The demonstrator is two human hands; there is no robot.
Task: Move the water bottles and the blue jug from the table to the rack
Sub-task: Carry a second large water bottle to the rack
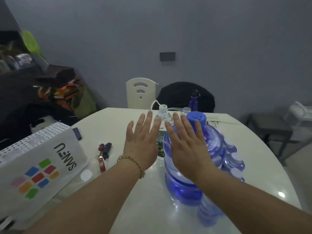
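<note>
Both sets of fingers are spread flat and released, grasping nothing. The left hand's fingers (142,123) point toward the top of the frame at centre, palm down, in front of a clear water bottle (163,115) with a white and green cap; whether they touch it cannot be told. The right hand's fingers (183,125) lie splayed over the upper shoulder of the blue jug (194,166), just beside its blue cap (196,117). The left hand (141,142) carries a beaded bracelet (135,163) at the wrist; the right hand (187,149) covers much of the jug's near side. Both forearms run in from the lower edge of the frame.

The jug stands upright on the white worktop (118,191) at centre right. The clear bottle stands just behind and to the left of it. A second small bottle with a grey cap (185,110) shows behind the jug, and a dark blue bottle (194,100) stands farther back, near a dark chair. A pack of small bottles (233,157) lies against the jug's right side.

At lower left of the frame a white perforated box (38,166) with coloured squares rests on the worktop, with a bunch of keys (103,154) between it and the left hand. A cream chair back (141,92) stands beyond the worktop's far edge.
</note>
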